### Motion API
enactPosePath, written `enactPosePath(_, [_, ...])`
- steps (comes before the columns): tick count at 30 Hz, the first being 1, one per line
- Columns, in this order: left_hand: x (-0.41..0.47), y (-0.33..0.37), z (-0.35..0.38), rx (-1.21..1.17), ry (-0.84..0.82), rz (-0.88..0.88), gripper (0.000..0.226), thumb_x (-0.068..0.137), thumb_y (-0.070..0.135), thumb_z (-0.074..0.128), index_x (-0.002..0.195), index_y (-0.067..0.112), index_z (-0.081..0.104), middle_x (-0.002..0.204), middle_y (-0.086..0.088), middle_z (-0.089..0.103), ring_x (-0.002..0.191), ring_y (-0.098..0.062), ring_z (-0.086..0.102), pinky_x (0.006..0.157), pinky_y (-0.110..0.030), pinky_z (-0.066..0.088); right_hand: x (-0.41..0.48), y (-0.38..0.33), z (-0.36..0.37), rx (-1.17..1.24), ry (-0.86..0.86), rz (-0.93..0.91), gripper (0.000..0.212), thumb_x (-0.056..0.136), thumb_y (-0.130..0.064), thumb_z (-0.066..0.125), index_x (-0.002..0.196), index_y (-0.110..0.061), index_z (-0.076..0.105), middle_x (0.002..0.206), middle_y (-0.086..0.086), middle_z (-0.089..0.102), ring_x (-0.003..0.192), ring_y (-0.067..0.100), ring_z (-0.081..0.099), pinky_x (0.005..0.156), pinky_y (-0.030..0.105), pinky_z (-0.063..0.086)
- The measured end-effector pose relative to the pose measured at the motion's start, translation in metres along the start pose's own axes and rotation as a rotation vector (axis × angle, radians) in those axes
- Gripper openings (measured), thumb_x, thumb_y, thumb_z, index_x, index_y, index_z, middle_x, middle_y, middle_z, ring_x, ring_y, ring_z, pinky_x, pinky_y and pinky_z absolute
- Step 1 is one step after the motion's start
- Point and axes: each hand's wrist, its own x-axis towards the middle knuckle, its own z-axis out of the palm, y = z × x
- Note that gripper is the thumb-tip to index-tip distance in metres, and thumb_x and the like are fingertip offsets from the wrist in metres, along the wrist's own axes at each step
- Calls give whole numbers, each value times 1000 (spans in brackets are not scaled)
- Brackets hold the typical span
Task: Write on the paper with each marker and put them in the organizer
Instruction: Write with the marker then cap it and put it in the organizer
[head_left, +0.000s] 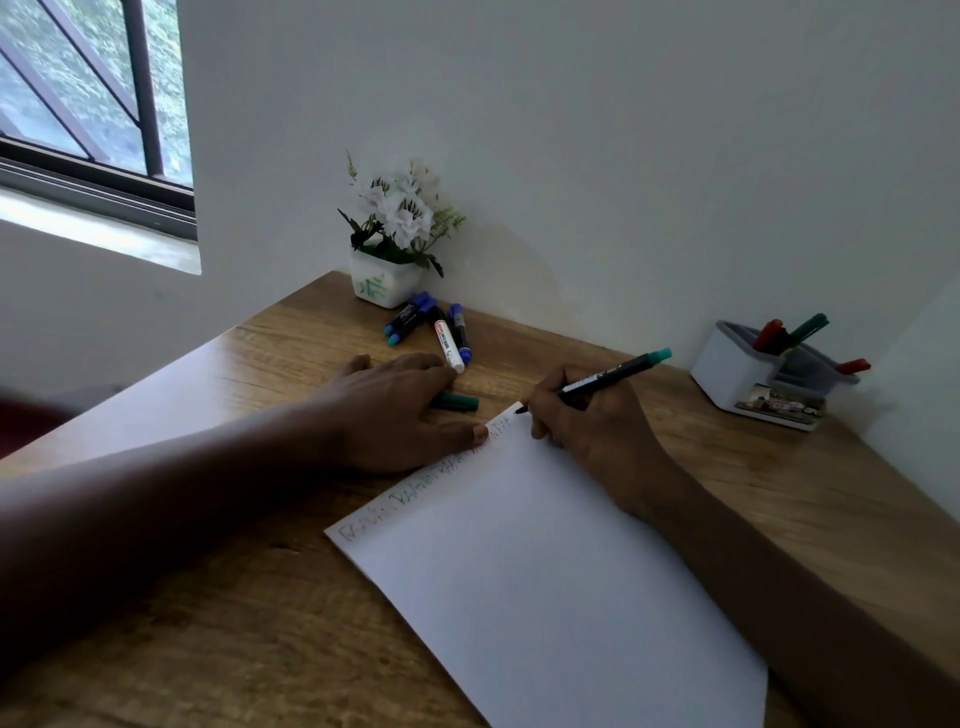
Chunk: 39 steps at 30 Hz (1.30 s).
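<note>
one green-ended marker is sitting gripped in my right hand, tip touching the paper at its far corner; my left hand is lying flat, thumb pressing the paper edge.

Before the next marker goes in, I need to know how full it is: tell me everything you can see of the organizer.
The organizer is a small white box, plastic by its look, with a grey inner rim and several compartments. It stands upright on the wooden desk at the far right. A red marker and a green marker lean in one compartment; a second red marker pokes from its right end.
</note>
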Motion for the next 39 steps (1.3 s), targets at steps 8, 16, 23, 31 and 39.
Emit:
enactPosePath(8, [1, -2, 1, 0, 7, 7, 89, 86, 83, 30, 158, 32, 19, 167, 6, 16, 151, -15, 21, 123, -55, 12, -1, -1, 1, -10, -56, -31, 19, 90, -13, 67, 71, -15, 67, 58, -4, 66, 54, 3, 58, 57, 19, 46])
enactPosePath(16, [0, 0, 0, 6, 0, -1, 87, 87, 81, 32, 158, 30, 21, 167, 5, 17, 151, -16, 21, 123, -55, 14, 0, 2, 4, -52, 10, -11, 19, 92, -17, 67, 74, -11, 71, 64, -2, 73, 61, 5, 67, 63, 22, 55])
enactPosePath(23, [-1, -1, -1, 7, 7, 4, 87, 88, 80, 32, 158, 30, 21, 167, 5, 17, 151, -16, 22, 122, -55, 14, 1, 1, 6, -99, 50, -13, 26, 93, -20, 65, 68, -11, 67, 59, -3, 68, 54, 4, 61, 55, 21, 50])
enactPosePath(31, [0, -1, 0, 3, 13, 7, 87, 87, 81, 31, 158, 31, 22, 167, 5, 18, 150, -16, 22, 122, -55, 15, 1, -1, 7, -112, 74, -14, 29, 91, -19, 65, 62, -17, 64, 51, -8, 63, 45, 0, 56, 45, 12, 40])
enactPosePath(39, [-2, -1, 0, 3, 8, 9, 87, 88, 80, 32, 158, 31, 19, 167, 4, 16, 152, -15, 19, 123, -53, 11, 2, 2, 6, -64, 98, 84, 25, 92, -25, 65, 70, -14, 69, 63, -3, 70, 53, -1, 61, 51, 15, 45])
